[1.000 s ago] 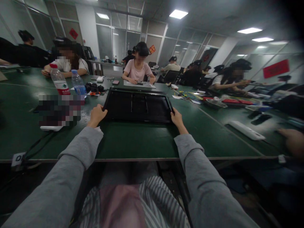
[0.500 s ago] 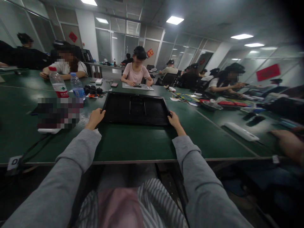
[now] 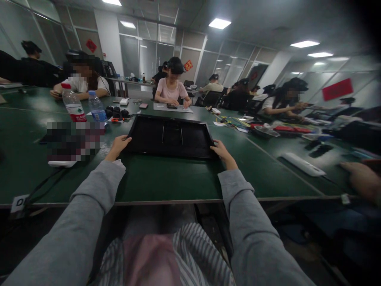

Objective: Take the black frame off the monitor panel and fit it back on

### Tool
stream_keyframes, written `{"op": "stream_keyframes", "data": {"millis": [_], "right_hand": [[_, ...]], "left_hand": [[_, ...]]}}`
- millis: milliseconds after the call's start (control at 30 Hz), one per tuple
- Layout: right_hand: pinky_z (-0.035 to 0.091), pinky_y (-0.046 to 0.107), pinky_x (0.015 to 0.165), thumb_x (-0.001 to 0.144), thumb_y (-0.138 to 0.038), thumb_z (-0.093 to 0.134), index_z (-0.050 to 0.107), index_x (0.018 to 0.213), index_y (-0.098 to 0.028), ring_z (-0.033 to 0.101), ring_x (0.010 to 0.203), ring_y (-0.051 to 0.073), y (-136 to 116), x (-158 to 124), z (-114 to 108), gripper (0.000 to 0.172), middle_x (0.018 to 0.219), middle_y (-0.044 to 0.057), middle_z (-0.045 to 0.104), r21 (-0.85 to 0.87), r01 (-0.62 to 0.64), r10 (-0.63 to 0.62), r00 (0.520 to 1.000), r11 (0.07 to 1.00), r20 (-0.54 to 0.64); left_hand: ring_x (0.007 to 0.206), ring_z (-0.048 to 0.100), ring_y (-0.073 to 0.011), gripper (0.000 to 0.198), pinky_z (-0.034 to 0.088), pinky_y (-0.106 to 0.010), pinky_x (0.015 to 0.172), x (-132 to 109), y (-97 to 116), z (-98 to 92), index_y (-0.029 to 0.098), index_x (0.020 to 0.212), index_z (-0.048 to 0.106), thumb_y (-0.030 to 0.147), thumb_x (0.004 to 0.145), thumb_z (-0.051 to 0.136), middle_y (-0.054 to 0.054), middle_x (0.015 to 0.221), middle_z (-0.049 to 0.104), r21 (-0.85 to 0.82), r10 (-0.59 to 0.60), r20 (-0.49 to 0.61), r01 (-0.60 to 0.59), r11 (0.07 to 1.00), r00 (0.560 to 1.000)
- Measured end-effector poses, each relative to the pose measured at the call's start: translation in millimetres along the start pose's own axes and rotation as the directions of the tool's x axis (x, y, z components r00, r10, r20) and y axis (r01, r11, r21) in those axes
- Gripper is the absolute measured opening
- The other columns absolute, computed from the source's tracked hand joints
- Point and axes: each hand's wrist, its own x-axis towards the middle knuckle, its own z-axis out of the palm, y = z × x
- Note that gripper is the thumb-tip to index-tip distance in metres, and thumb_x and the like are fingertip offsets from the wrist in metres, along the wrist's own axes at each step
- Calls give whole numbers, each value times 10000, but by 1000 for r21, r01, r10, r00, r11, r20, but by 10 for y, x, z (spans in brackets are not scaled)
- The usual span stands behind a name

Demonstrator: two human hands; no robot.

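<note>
A wide black rectangular tray-like frame [image 3: 145, 137] with a raised rim lies in front of me on the green table [image 3: 172, 178]. Two thin metal bars run across its middle. My left hand [image 3: 120, 145] grips the left edge near the front corner, thumb on top. On the opposite side my right hand [image 3: 222, 150] grips the right edge the same way. The fingers beneath the rim are partly hidden on both sides.
Left of the frame stand a red-capped bottle [image 3: 73, 104] and a blue-capped bottle [image 3: 97, 108], with black items [image 3: 117, 113] beside them. A white power strip [image 3: 303, 164] and cables [image 3: 230, 122] lie to the right. A person [image 3: 172, 89] sits opposite; another person's hand [image 3: 364, 178] is at far right.
The near edge of the black frame has come slightly toward me and looks a little wider. Both my hands have shifted slightly outward with it, keeping their grip.
</note>
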Motion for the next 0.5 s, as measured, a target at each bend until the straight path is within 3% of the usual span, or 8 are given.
{"op": "stream_keyframes", "data": {"millis": [100,267,433,500], "right_hand": [[623,517,1015,850,-301,701,531,1519,-215,763,994,271,-26,-70,-102,695,1085,91,789,37,-11,10,1000,999,26],[602,520,1074,862,-343,705,613,1476,-217,758,1122,278,-23,-62,-62,634,1243,114,776,30,31,-29,998,999,-62],[593,546,1091,767,-366,801,629,1496,-243,736,1191,286,-30,-44,4,759,1307,95,765,152,85,-77,995,985,-63],[586,563,1098,720,-361,835,668,1460,-241,734,1184,298,-71,-66,6,768,1260,85,782,208,160,-154,987,965,-46]], "left_hand": [[1079,774,-293,473,580,-327,933,18,-53,-31,116,1281,802,392,909,708,-128,1117,837,78,38,18,-40,996,999],[1049,777,-299,435,568,-329,911,25,-61,-38,159,1207,837,439,916,675,-100,1089,843,171,104,65,-114,979,992],[1020,778,-293,434,571,-318,889,-45,27,-60,150,1204,835,431,911,681,-103,1068,844,158,89,66,-98,983,994],[1051,773,-298,423,569,-327,910,-58,46,-51,147,1190,835,436,928,671,-108,1070,842,161,92,67,-102,982,993]]}}
